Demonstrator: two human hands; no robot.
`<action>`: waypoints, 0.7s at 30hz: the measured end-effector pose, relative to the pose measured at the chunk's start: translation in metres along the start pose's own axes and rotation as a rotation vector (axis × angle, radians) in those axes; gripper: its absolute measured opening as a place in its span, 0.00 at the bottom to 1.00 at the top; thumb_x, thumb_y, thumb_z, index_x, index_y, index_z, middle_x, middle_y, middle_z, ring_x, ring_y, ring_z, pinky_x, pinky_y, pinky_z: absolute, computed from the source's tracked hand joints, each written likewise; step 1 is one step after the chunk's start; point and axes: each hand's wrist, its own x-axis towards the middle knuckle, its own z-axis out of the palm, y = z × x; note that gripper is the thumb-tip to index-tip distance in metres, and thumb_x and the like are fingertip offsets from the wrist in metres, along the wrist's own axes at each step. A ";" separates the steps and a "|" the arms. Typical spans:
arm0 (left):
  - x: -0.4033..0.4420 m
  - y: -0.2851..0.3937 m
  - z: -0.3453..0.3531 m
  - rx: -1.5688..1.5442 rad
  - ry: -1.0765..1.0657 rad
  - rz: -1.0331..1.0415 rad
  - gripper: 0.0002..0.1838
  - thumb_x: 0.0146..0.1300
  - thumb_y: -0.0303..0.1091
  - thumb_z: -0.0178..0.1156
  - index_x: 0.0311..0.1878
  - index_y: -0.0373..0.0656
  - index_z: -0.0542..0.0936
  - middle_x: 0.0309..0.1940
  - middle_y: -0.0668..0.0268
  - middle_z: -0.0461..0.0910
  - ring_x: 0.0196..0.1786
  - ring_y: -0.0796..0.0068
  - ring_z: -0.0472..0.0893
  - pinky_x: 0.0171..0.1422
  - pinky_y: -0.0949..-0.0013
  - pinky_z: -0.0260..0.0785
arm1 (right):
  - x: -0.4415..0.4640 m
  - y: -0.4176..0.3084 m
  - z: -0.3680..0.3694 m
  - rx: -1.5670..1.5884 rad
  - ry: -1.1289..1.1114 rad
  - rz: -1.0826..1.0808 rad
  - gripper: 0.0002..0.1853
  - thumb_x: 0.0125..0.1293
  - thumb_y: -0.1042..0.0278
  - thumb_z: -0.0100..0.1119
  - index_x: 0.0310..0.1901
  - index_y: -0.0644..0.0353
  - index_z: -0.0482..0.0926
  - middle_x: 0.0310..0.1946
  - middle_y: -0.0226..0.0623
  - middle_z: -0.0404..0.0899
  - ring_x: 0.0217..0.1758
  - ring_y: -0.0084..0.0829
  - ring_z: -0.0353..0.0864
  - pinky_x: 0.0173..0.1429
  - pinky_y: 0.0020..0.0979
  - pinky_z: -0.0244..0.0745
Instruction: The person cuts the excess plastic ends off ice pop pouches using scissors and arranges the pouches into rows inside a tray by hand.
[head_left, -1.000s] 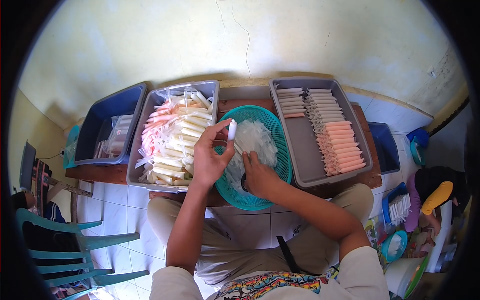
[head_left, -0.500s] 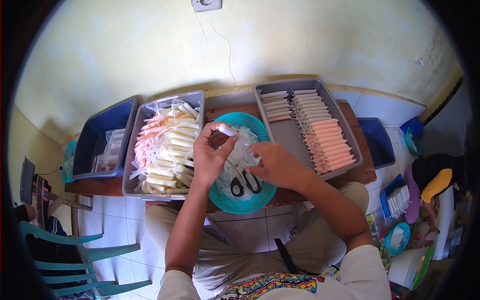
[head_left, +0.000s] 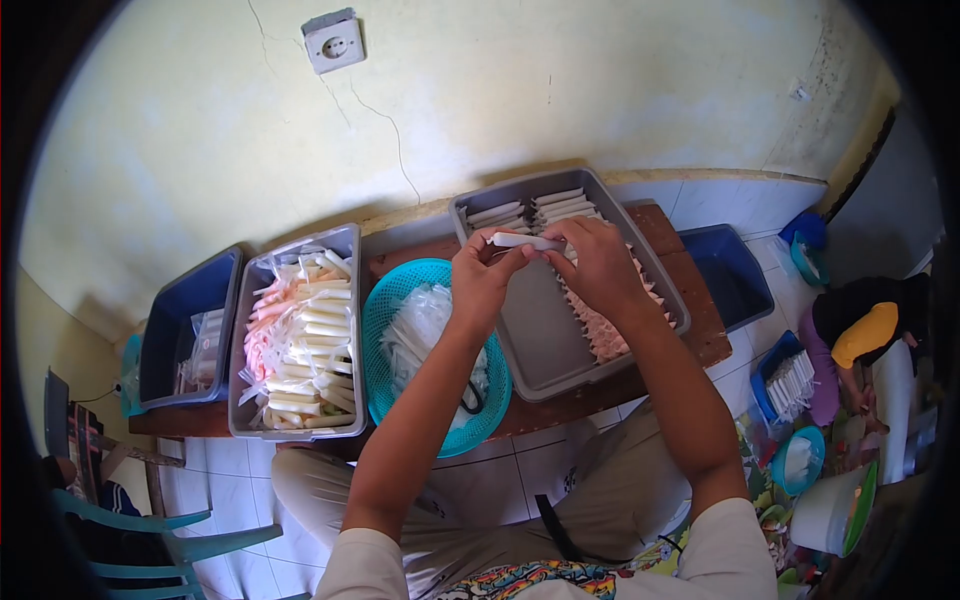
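Observation:
A white tube-shaped packet point(head_left: 524, 241) is held level between my two hands, over the grey tray point(head_left: 540, 385). My left hand point(head_left: 485, 280) pinches its left end, and my right hand point(head_left: 600, 268) has fingers closed on its right end. Rows of white and pink packets point(head_left: 610, 330) lie in that tray, partly behind my right hand. Left of the tray, the teal basket point(head_left: 378, 385) holds clear plastic scraps point(head_left: 415, 325) and black-handled scissors point(head_left: 473, 398), partly hidden by my left forearm.
A grey bin point(head_left: 240, 375) of pink and cream packets stands on the wooden bench point(head_left: 690, 270), with a dark blue bin point(head_left: 155, 350) farther left. Another blue bin point(head_left: 735, 275) is beyond the bench's right end. A person point(head_left: 865, 330) is at the far right, near a teal chair's opposite side.
The scissors have left my right hand and lie in the basket. Both hands have moved right with the packet, which is now level and held at both ends. The view has shifted right.

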 end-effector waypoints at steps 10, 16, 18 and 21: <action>0.083 -0.071 0.013 0.589 0.080 0.136 0.15 0.65 0.35 0.78 0.52 0.41 0.91 0.37 0.62 0.92 0.37 0.74 0.90 0.47 0.67 0.82 | 0.024 0.096 0.012 -0.197 -0.031 -0.019 0.08 0.64 0.67 0.73 0.43 0.56 0.87 0.42 0.36 0.86 0.53 0.44 0.85 0.61 0.46 0.79; 0.130 -0.085 0.017 0.958 0.120 0.309 0.15 0.70 0.30 0.72 0.57 0.38 0.89 0.45 0.55 0.91 0.44 0.66 0.92 0.53 0.61 0.85 | 0.051 0.148 0.042 -0.281 0.012 -0.004 0.05 0.66 0.69 0.70 0.41 0.57 0.87 0.43 0.37 0.84 0.56 0.44 0.83 0.62 0.44 0.81; 0.143 -0.092 0.017 0.988 0.121 0.371 0.14 0.68 0.29 0.71 0.56 0.37 0.89 0.47 0.49 0.90 0.47 0.55 0.91 0.57 0.56 0.82 | 0.057 0.167 0.052 -0.303 0.006 0.016 0.04 0.67 0.68 0.68 0.40 0.57 0.88 0.43 0.37 0.84 0.56 0.44 0.83 0.62 0.44 0.81; 0.156 -0.101 0.014 1.020 0.069 0.475 0.14 0.69 0.29 0.69 0.55 0.37 0.90 0.48 0.49 0.89 0.48 0.51 0.90 0.58 0.55 0.82 | 0.061 0.187 0.063 -0.383 0.013 -0.009 0.06 0.65 0.68 0.70 0.42 0.55 0.88 0.42 0.33 0.85 0.54 0.42 0.83 0.59 0.45 0.81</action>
